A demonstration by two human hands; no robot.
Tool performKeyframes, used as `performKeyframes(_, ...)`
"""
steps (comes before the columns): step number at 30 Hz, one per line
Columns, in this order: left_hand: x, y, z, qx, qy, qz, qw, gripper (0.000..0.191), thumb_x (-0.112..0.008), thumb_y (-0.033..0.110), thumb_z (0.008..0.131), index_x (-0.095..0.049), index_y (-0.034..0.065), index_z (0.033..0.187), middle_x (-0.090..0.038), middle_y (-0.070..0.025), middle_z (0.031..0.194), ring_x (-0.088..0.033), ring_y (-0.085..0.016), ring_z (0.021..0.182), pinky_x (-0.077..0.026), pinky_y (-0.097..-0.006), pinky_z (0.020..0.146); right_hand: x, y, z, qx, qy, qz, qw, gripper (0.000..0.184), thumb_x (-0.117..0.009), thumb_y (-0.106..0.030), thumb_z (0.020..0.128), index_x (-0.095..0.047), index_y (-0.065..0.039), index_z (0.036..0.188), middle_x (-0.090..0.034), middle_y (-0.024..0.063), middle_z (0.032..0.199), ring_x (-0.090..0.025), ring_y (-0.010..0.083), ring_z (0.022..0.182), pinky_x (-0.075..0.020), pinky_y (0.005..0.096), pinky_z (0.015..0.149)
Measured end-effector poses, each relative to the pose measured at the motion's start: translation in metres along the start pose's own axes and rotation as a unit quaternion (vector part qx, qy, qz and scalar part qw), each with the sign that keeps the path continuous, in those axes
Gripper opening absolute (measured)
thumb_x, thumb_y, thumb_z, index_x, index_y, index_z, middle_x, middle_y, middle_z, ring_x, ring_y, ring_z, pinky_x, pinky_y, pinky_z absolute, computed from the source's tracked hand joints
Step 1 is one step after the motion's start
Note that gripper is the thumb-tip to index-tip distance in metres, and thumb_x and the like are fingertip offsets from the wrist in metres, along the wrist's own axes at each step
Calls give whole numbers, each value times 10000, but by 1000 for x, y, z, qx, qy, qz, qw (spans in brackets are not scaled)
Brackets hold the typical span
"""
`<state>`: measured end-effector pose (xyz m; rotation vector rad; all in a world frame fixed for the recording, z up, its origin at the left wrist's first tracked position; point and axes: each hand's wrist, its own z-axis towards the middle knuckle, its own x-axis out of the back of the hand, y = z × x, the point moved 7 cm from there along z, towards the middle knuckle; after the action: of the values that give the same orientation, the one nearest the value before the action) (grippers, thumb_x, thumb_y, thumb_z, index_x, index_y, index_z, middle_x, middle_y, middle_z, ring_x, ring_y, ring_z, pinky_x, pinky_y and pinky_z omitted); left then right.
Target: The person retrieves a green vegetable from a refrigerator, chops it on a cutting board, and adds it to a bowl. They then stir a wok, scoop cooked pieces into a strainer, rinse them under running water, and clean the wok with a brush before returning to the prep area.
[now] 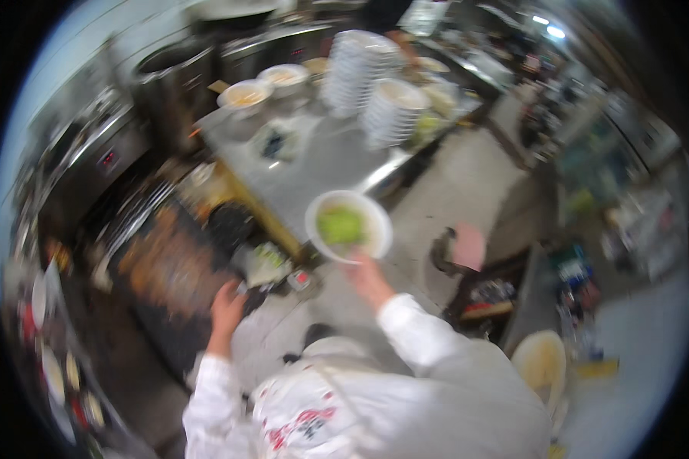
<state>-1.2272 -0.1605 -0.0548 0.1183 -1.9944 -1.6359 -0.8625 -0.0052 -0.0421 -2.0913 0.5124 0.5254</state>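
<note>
A white bowl (380, 229) with green leafy vegetables (341, 224) in it is in my right hand (368, 278), gripped at its near rim. It is in front of me, at the near corner of the steel table (333, 143). My left hand (228, 307) hangs lower on the left, its fingers partly curled. Something small and pale shows at its fingertips, but blur hides whether the hand holds it. Just beyond that hand lies a clear plastic bag (268, 264) with pale green contents.
Tall stacks of white bowls (393, 112) stand on the table, with two filled bowls (246, 96) at its far left. A large metal pot (175, 86) stands beyond. Left is a brown-stained dark surface (169, 267). A pink object (468, 246) is low on the right.
</note>
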Motion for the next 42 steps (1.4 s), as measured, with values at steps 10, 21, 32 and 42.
performKeyframes(10,179,-243,61,142,-13,-82,986,61,-623,115,888,-623,59,912,-572,12,695,-496,-79,552,-398,-244,487,-133,124,132,-64,-60,-278,957,323,-593,-366,977,-592,-48,1036,-649,88,756,-610,154,574,-505,294,490)
performKeyframes(21,397,-374,-23,445,102,-40,889,249,-592,156,883,-550,74,652,-545,-46,596,-521,-156,543,-408,-332,495,-417,317,189,-29,-294,-571,766,210,-513,-134,878,-624,16,782,-650,187,730,-636,309,605,-492,458,568)
performKeyframes(32,487,-456,114,374,196,-63,904,210,-608,192,858,-640,52,705,-620,-129,646,-606,-234,634,-473,-403,611,-760,462,234,148,-509,-630,567,370,-503,-323,992,-636,-8,850,-656,238,858,-622,448,830,-478,516,725)
performKeyframes(42,797,-413,443,247,214,41,944,228,-619,184,879,-705,4,990,-707,-133,790,-685,-210,745,-528,-341,713,-902,524,321,47,-456,-748,480,314,-537,-267,967,-664,12,896,-674,240,922,-637,425,877,-498,491,747)
